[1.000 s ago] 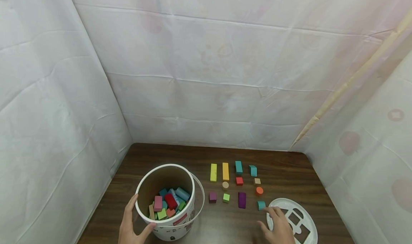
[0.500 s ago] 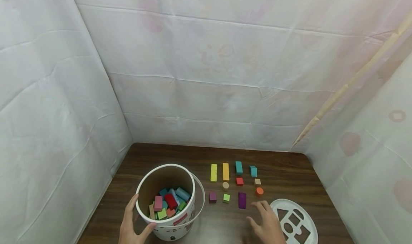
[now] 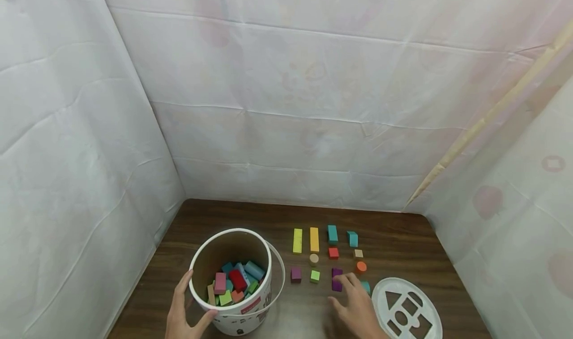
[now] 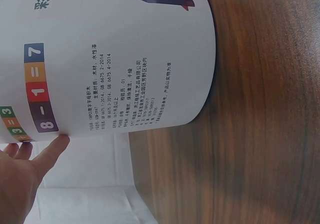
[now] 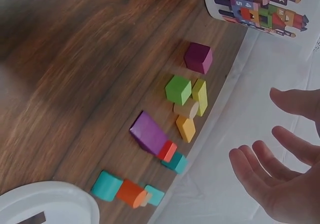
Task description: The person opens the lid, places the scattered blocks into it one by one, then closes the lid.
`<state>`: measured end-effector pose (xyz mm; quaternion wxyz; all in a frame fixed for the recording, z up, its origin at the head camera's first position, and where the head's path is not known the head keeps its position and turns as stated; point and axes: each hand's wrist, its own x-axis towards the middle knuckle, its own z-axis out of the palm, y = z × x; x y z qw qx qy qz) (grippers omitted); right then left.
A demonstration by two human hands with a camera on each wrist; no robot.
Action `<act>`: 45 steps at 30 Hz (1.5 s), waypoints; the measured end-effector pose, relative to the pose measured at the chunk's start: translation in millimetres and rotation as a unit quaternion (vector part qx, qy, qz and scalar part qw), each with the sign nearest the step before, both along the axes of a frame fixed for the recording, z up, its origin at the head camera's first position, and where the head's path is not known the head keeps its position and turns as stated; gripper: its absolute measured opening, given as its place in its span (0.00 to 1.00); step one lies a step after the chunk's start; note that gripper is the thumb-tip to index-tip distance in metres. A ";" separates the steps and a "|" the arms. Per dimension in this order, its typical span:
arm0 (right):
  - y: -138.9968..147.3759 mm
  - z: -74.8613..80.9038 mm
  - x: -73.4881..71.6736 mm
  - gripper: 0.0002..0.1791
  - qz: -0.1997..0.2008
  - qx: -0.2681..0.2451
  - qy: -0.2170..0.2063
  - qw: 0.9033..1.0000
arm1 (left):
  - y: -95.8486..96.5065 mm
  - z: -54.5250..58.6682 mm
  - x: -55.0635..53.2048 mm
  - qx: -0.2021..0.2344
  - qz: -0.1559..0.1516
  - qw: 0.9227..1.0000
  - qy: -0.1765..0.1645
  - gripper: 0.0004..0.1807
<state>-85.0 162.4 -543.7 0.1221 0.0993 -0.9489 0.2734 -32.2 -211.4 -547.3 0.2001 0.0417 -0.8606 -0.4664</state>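
Observation:
In the head view a white bucket (image 3: 241,319) of coloured wooden blocks stands at the left of the brown table. My left hand (image 3: 182,314) rests against its near-left side, thumb and fingers spread apart; the left wrist view shows fingertips (image 4: 61,141) touching the printed wall. My right hand (image 3: 358,309) hovers over the table, fingers loosely bent and nothing between them. Its fingertips overlap the near end of a dark purple block (image 3: 336,273) in the head view. Beside it, a teal curved block (image 3: 366,286) is partly hidden by the hand.
Loose blocks lie in rough rows, including a yellow one (image 3: 297,241), an orange cylinder (image 3: 361,267), a green cube (image 3: 315,276) and a plum cube (image 3: 296,274). A white lid (image 3: 379,299) with shaped cut-outs lies at right. The bucket's handle (image 3: 283,279) hangs on its right. White cloth walls surround the table.
My right hand has moved left, from the lid's edge past the teal curved block to the dark purple block. The left hand and bucket have stayed put.

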 end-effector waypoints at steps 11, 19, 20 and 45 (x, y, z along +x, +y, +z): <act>-19.6 -1.9 -19.2 0.22 0.044 -0.015 -0.049 0.998 | -2.1 -1.4 -0.5 0.004 -0.002 1.000 -0.006 0.56; -30.0 -6.6 -26.7 0.22 0.074 -0.029 -0.024 0.997 | 0.6 -0.6 0.4 0.002 -0.003 1.000 -0.008 0.55; -31.1 -7.7 -28.0 0.22 0.076 -0.025 -0.022 0.997 | 0.9 -0.4 0.5 0.002 -0.003 1.000 -0.008 0.55; -66.3 -32.7 -71.9 0.19 0.120 -0.044 -0.073 0.989 | -2.0 -0.3 -0.1 0.005 -0.003 1.000 0.002 0.56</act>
